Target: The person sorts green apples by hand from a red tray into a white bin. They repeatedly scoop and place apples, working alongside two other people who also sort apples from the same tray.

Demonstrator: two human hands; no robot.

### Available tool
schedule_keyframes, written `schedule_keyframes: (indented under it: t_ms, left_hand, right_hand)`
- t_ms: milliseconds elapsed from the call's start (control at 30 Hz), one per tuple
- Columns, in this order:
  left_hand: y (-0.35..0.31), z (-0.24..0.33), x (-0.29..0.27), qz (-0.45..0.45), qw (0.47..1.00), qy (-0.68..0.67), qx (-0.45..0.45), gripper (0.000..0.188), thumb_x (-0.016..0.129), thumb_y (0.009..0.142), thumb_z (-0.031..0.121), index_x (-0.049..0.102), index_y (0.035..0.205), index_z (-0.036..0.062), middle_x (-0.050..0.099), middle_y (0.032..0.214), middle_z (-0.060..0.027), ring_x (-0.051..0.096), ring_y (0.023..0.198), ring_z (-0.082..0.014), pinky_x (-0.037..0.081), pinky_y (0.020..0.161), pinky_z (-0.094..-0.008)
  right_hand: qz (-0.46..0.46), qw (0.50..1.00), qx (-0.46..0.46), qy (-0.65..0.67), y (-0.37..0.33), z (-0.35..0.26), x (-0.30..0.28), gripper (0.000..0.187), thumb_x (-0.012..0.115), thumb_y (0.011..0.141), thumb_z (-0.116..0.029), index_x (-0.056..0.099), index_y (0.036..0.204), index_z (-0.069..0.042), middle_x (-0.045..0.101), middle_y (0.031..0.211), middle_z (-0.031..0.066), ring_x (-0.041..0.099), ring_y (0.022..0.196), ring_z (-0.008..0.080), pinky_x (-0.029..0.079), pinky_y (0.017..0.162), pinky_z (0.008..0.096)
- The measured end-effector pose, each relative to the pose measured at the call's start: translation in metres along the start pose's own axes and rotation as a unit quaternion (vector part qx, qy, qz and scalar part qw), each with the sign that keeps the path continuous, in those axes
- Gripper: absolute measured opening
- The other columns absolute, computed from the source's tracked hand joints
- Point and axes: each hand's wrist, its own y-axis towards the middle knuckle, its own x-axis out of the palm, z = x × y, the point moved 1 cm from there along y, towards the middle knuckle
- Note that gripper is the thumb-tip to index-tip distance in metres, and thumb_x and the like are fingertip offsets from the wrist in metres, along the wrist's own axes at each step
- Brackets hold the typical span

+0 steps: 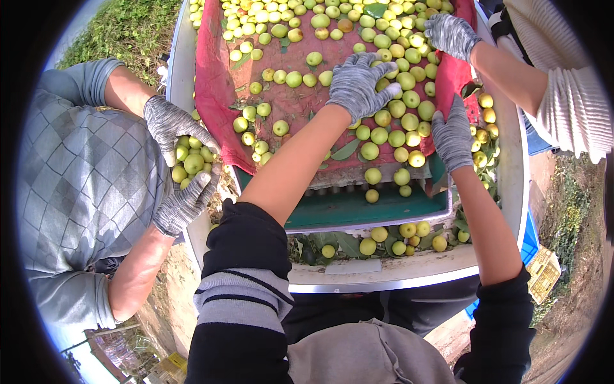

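Small round yellow-green fruit [369, 151] lies scattered over a sloping red cloth [300, 131] and is thickest at the far end. My left hand [364, 88], in a grey marled glove, is palm down among the fruit right of the cloth's middle, its fingers spread and touching several pieces. At the cloth's right edge my right hand [453, 136], gloved alike, stands on edge with fingers stretched out, beside the fruit. What lies under both palms is hidden. Several fruits have come to the green chute [364, 214] below the cloth's near edge.
On the left, a person's gloved hands [185, 153] cup a heap of fruit. Another person's gloved hand [451, 37] touches the fruit at the far right. A white-rimmed tray [384, 275] surrounds the cloth, with leaves [348, 244] and loose fruit along its near side. A yellow crate [542, 275] stands lower right.
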Motion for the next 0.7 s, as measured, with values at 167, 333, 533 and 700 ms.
schedule_keyframes:
  t_ms: [167, 333, 533, 700]
  left_hand:
    - [-0.054, -0.057, -0.033, 0.222, 0.966, -0.084, -0.101, 0.049, 0.064, 0.086, 0.039, 0.058, 0.129, 0.0164, 0.054, 0.132, -0.0162, 0.047, 0.123, -0.0372, 0.033, 0.108, -0.0491]
    - [-0.061, -0.095, -0.047, 0.036, 0.936, 0.007, -0.351, 0.062, 0.054, 0.09, 0.055, 0.048, 0.14, 0.0179, 0.047, 0.14, -0.021, 0.044, 0.128, -0.0377, 0.027, 0.112, -0.0503]
    - [-0.079, 0.015, -0.016, 0.004, 0.995, -0.031, -0.1, 0.053, 0.06, 0.09, 0.045, 0.055, 0.133, 0.0147, 0.056, 0.128, -0.0146, 0.048, 0.124, -0.0328, 0.038, 0.107, -0.0434]
    - [-0.099, -0.052, -0.063, 0.154, 0.977, 0.08, -0.121, 0.057, 0.064, 0.087, 0.043, 0.053, 0.136, 0.0159, 0.052, 0.135, -0.0163, 0.046, 0.126, -0.0346, 0.033, 0.109, -0.0455]
  right_hand:
    - [-0.013, 1.0, 0.019, 0.005, 0.0, 0.0, 0.0, 0.063, 0.058, 0.089, -0.023, 0.035, 0.143, 0.001, 0.049, 0.135, 0.0283, 0.05, 0.124, 0.0402, 0.04, 0.105, 0.0447]
    - [-0.019, 0.999, 0.025, -0.015, 0.0, 0.0, -0.001, 0.063, 0.055, 0.09, -0.026, 0.034, 0.144, 0.0, 0.048, 0.137, 0.0271, 0.049, 0.125, 0.0394, 0.04, 0.105, 0.0445]
    - [-0.002, 0.999, 0.009, -0.051, 0.002, 0.002, 0.002, 0.062, 0.054, 0.091, -0.028, 0.036, 0.143, 0.0, 0.048, 0.137, 0.0274, 0.049, 0.126, 0.0395, 0.04, 0.105, 0.045]
    - [-0.007, 0.999, 0.021, -0.036, 0.003, 0.003, 0.003, 0.062, 0.053, 0.091, -0.028, 0.037, 0.142, 0.001, 0.049, 0.136, 0.0273, 0.05, 0.125, 0.0395, 0.04, 0.105, 0.046]
